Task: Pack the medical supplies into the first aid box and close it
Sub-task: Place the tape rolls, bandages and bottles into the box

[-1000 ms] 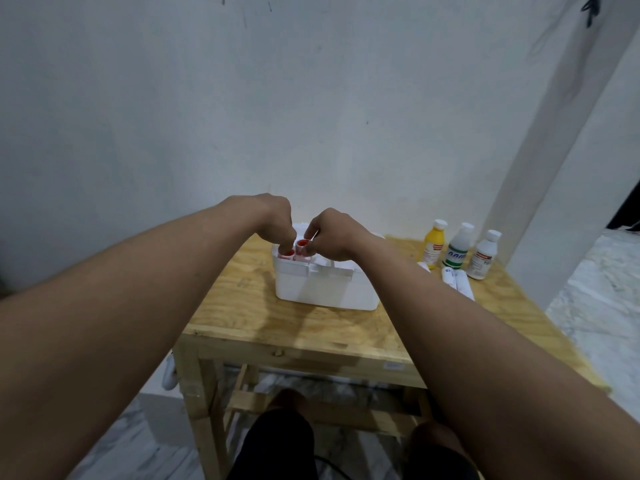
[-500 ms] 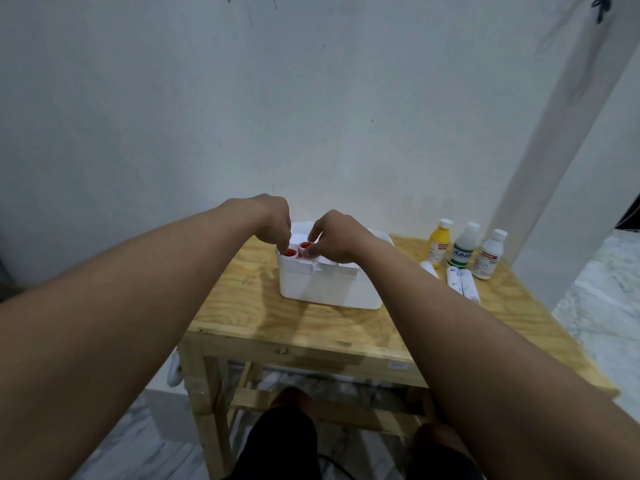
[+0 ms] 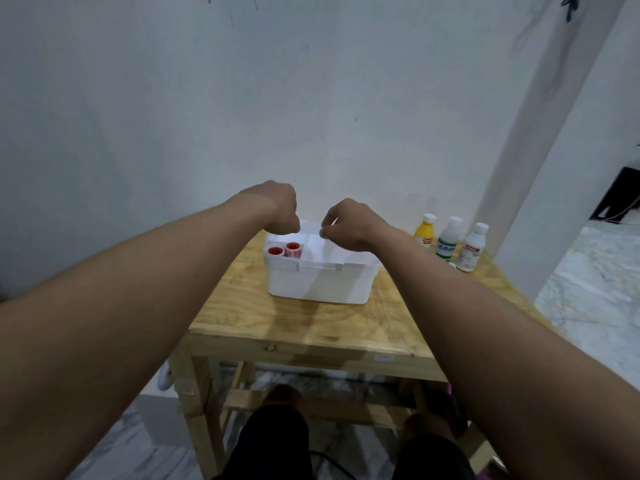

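The white first aid box point(image 3: 318, 285) stands open on the wooden table point(image 3: 294, 327). Two tape rolls with red cores point(image 3: 276, 251) point(image 3: 293, 249) sit upright side by side in its left compartment. My left hand point(image 3: 278, 209) hovers just above the box's back left corner, fingers curled down with nothing seen in them. My right hand point(image 3: 346, 225) hangs over the middle of the box, thumb and forefinger pinched together and empty. Three bottles stand to the right: a yellow bottle point(image 3: 425, 232), a white bottle with a green label point(image 3: 448, 241) and a white bottle with a red label point(image 3: 472, 250).
A white wall rises right behind the table, with a pillar at the right. My right forearm hides the tabletop in front of the bottles. My knees are under the table's front edge. Marble floor lies to the right.
Both hands have let go of the tape rolls and lifted off them, the right one moving right. The rolls now stand uncovered in the left compartment.
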